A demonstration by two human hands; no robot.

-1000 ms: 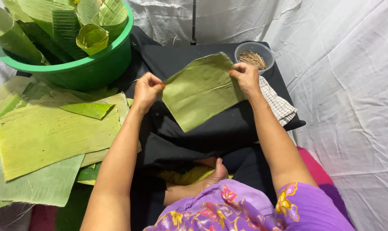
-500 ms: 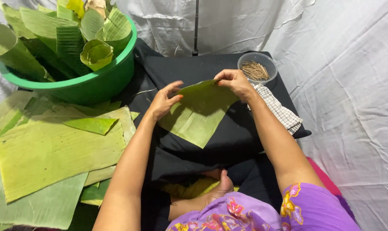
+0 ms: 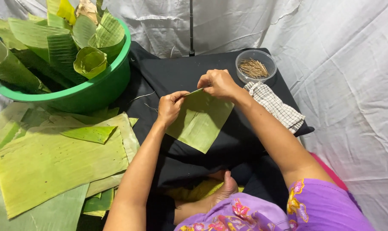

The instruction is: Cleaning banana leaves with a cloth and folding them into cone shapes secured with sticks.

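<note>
A makeshift floor workspace — white sheeting (image 3: 343, 64) draped around, black cloth (image 3: 228, 149) spread underfoot.

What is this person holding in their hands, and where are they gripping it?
A green banana leaf piece, pinched along its folded top edge by the left hand and right hand.
</note>
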